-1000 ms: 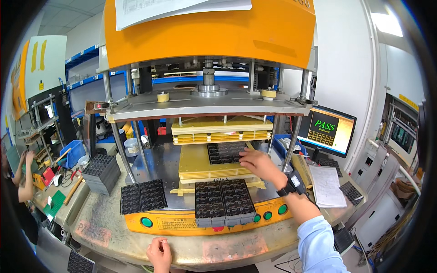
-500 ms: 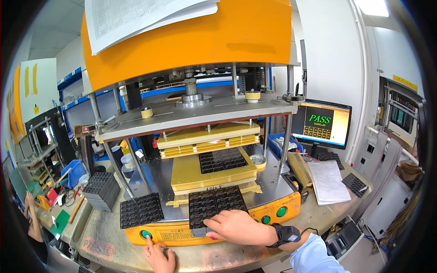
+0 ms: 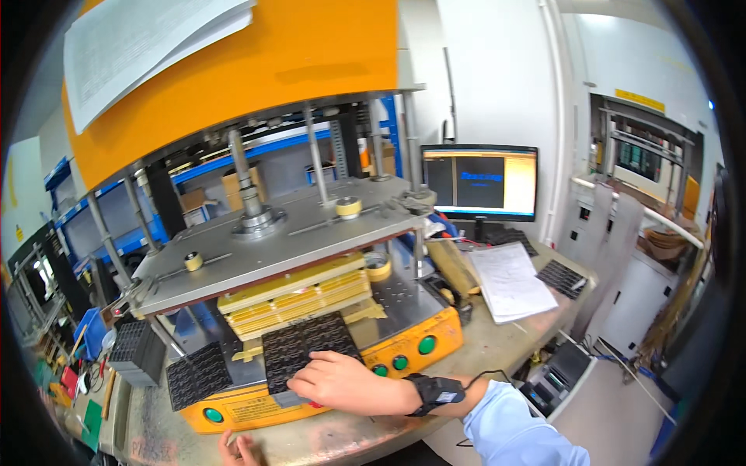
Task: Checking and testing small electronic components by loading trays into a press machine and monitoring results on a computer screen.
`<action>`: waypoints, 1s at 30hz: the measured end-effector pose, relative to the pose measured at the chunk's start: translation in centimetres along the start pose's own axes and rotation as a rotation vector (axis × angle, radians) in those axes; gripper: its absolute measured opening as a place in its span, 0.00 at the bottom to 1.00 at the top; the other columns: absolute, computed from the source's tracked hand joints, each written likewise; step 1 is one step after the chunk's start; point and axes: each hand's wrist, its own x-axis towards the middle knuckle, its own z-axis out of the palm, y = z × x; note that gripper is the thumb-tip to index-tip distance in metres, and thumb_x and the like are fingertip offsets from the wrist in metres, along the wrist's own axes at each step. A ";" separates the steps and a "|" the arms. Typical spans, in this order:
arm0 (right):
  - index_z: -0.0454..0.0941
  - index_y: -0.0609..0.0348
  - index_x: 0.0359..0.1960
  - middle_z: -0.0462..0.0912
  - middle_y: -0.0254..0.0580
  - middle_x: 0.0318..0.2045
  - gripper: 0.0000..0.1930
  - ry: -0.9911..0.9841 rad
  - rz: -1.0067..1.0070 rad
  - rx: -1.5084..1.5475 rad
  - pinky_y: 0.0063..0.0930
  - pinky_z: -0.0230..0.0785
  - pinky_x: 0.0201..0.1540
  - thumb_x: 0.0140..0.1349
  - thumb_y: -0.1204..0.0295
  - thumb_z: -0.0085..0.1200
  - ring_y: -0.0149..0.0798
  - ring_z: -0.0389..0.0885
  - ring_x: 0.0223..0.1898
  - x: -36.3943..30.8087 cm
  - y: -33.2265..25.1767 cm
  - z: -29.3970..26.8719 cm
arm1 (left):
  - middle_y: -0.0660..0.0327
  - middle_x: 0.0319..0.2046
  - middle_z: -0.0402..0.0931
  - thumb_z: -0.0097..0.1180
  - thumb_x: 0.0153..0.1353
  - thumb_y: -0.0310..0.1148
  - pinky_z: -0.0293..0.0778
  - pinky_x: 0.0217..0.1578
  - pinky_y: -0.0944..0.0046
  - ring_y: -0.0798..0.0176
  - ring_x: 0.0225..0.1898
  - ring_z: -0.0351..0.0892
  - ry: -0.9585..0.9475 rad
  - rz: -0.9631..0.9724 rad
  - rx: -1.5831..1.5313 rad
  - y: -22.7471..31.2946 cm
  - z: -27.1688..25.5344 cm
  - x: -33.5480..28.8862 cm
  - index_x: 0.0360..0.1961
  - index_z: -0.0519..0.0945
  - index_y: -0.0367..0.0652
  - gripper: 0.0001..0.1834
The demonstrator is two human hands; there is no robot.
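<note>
My right hand (image 3: 336,382), with a black watch-like band (image 3: 437,394) on the wrist, reaches over a stack of black circuit board panels (image 3: 307,348) at the press front. Its bent fingers close over the stack's near right part; the thumb is hidden. Low in the picture, my left hand (image 3: 239,449) shows only some fingers, apart and holding nothing, below the left green button (image 3: 213,415). The press's grey upper plate (image 3: 299,237) is down, and the yellow fixture (image 3: 299,299) beneath it is closed up. Another black panel sheet (image 3: 198,376) lies to the left.
A taller stack of dark panels (image 3: 138,353) stands on the bench at left. At right are a monitor (image 3: 479,182), paper sheets (image 3: 513,281) and a loose dark panel (image 3: 562,278). A tape roll (image 3: 378,266) sits on the press bed. Metal posts flank the plate.
The upper plate has come down and the fixture has closed. My left hand has left the green button and moved down. The monitor's text went from green to blue. The view swung right.
</note>
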 end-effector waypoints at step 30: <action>0.56 0.64 0.72 0.55 0.54 0.73 0.48 -0.403 -0.406 0.790 0.50 0.39 0.76 0.57 0.42 0.54 0.51 0.50 0.75 2.0 -30.8 8.8 | 0.48 0.75 0.47 0.38 0.70 0.60 0.38 0.73 0.39 0.44 0.75 0.46 0.278 -0.753 -1.956 9.0 -17.7 -13.5 0.75 0.51 0.43 0.42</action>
